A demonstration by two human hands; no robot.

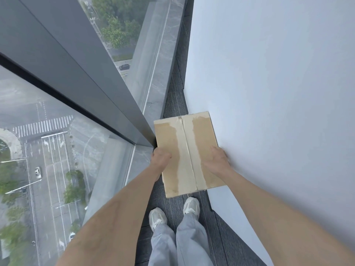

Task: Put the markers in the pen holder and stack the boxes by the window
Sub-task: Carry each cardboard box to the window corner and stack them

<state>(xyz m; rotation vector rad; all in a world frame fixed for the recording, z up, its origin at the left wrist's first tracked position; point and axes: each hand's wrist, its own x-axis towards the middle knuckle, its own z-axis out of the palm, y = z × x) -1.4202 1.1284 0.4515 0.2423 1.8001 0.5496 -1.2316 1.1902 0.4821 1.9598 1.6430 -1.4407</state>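
A brown cardboard box [187,152] with a taped seam down its top fills the narrow gap between the window frame and the white wall. My left hand [160,157] grips its left edge. On the opposite side my right hand [219,157] holds the right edge, pressed against the wall. I cannot tell whether the box rests on something or hangs above the floor. No markers or pen holder are in view.
A grey window frame [86,81] and stone sill [159,70] run along the left. The white wall [278,93] closes the right side. A strip of dark carpet [175,96] lies between them. My shoes [173,212] stand just behind the box.
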